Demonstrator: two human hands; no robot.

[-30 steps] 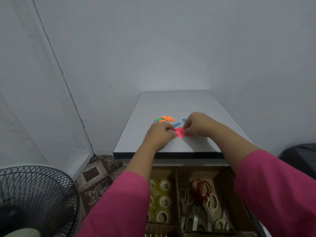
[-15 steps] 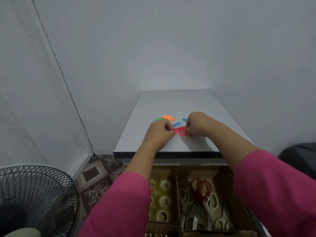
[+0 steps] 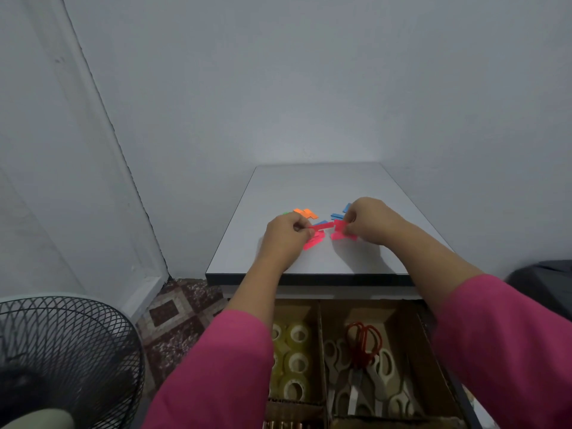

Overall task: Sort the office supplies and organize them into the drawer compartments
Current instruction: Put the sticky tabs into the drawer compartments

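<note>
On the white desk top (image 3: 322, 187) lie small coloured sticky strips: pink ones (image 3: 314, 241), orange ones (image 3: 306, 213) and blue ones (image 3: 337, 215). My left hand (image 3: 286, 235) and my right hand (image 3: 370, 219) pinch the two ends of one pink strip (image 3: 325, 226), held just above the pink pile. Under the desk edge the drawer (image 3: 428, 360) stands open with cardboard compartments. Its left compartment holds clear tape rolls (image 3: 297, 362), its right one holds scissors (image 3: 362, 363) with red and white handles.
A black mesh fan (image 3: 66, 354) stands at the lower left beside the wall. Patterned floor tiles (image 3: 182, 317) show left of the drawer. A dark object (image 3: 544, 274) sits at the right edge. Walls close in behind the desk.
Both hands have lifted slightly and drawn apart, stretching a pink strip between them; the pink pile beneath now shows more spread out.
</note>
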